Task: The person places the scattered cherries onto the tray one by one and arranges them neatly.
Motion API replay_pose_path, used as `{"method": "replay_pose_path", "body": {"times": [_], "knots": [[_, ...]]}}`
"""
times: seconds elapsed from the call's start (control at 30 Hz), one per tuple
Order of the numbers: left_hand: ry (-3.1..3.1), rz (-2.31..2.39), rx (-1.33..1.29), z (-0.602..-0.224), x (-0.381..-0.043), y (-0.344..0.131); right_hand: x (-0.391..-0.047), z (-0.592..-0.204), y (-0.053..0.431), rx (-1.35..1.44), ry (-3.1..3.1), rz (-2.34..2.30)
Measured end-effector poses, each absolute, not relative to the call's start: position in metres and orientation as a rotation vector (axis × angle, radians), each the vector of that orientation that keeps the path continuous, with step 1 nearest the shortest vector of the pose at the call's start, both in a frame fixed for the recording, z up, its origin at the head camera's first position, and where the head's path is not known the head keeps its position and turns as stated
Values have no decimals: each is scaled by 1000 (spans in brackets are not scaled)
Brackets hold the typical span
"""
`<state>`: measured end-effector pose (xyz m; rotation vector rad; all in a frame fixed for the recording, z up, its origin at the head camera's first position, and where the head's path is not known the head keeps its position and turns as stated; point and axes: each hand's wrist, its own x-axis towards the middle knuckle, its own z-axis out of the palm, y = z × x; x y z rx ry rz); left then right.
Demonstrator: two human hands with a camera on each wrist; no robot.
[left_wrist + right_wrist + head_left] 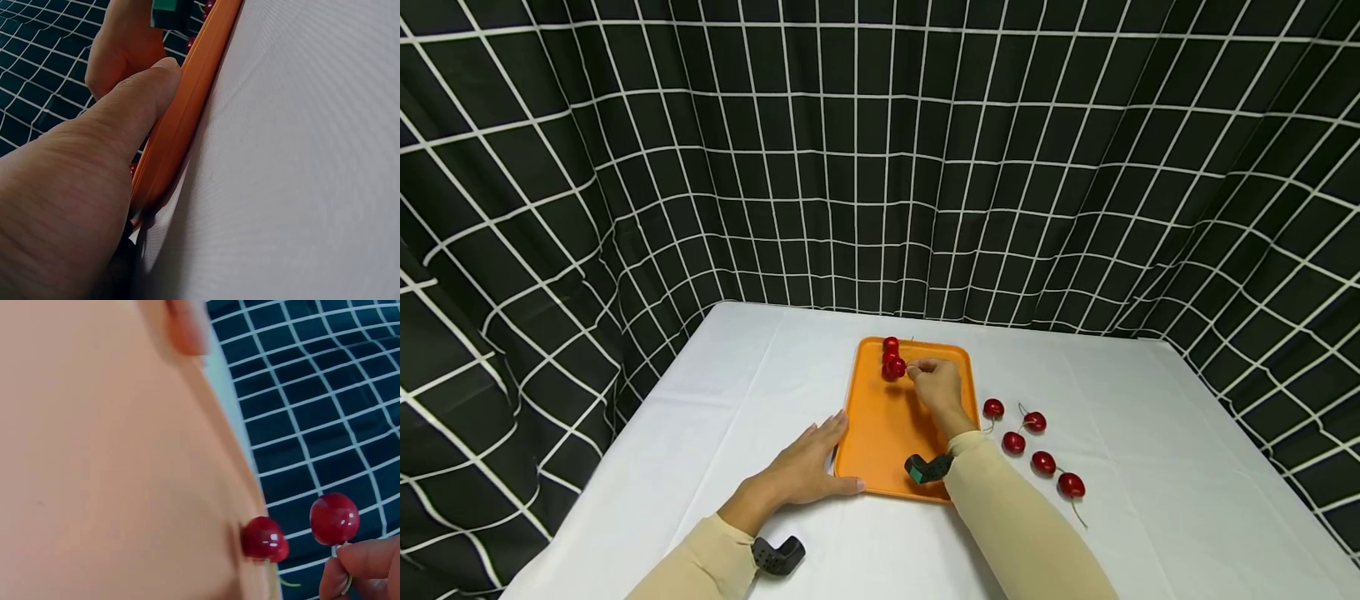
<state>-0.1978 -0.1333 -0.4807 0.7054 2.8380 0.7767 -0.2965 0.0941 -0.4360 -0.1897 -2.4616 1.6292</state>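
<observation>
An orange tray [880, 450] lies on the white-covered table. My left hand [806, 463] rests against its near left corner, fingers laid straight along the left side; in the left wrist view the thumb [147, 94] touches the near rim. Over the far part of the tray, my right hand [937, 386] pinches the thin stem of a red cherry [334, 519] between thumb and fingertips, the fruit held up off the surface. Close beside it, a few more cherries [891, 343] lie in the tray's far left area, partly hidden by the held one.
Several stemmed cherries lie on the white cloth [1150, 450] right of the tray, among them one nearest the front [1071, 485] and one by the tray's edge [993, 408]. A black curtain with a white grid [880, 167] surrounds the table's back and sides.
</observation>
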Motion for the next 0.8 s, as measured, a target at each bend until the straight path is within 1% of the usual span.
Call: {"method": "replay_pose_path", "body": {"times": [0.27,0.8], "knots": [[2839,787,713,-481,-200,-134,-301,-451,87,-247,-2517,1553],[2830,789,712,-480,-198,-134,-297,-457,80,-284,-2574,1446]]}}
